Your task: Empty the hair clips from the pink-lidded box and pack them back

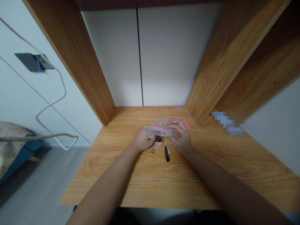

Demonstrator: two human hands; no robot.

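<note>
Both my hands hold a small clear plastic case (157, 131) with pink parts inside, lifted just above the wooden desk (150, 178). My left hand (142, 140) grips its left end with curled fingers. My right hand (179, 135) closes over its right end and top; the open lid (161, 122) stands behind. Under the case lie small items: a metal ring (153, 151), a silver chain (157, 145), a black hair clip (167, 153) and a silver clip (168, 147).
Wooden side panels (93, 78) and a white back wall (164, 59) box in the desk's rear. A pink object (187, 126) lies behind my right hand. A white cable (53, 103) hangs at the left, over grey floor and a bed corner (11, 140).
</note>
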